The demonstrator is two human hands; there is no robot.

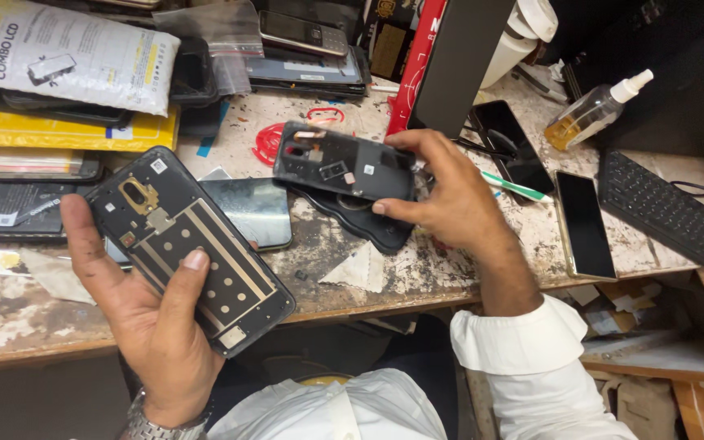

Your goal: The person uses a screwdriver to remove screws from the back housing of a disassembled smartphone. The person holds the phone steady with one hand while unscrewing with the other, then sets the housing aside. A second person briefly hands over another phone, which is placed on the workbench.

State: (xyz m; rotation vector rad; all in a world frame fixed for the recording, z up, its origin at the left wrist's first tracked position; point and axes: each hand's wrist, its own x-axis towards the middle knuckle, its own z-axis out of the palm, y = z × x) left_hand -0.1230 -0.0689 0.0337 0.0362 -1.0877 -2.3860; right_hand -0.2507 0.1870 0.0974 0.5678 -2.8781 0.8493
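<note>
My left hand (144,318) grips a black phone back cover (193,248), inner side up, showing gold strips and a camera cutout; the thumb rests across its middle. Over the worn bench, my right hand (450,200) holds a second black phone frame (344,163) by its right end, fingers curled around the edge. Under that frame a black case (376,232) lies on the bench. A phone with a dark glass screen (258,212) lies flat between the two hands.
A phone (584,224) lies face up at the right beside a black keyboard (670,212). A spray bottle (592,110), a green pen (519,187) and stacked packages (59,49) crowd the back. A white cloth scrap (360,269) sits near the bench's front edge (352,303).
</note>
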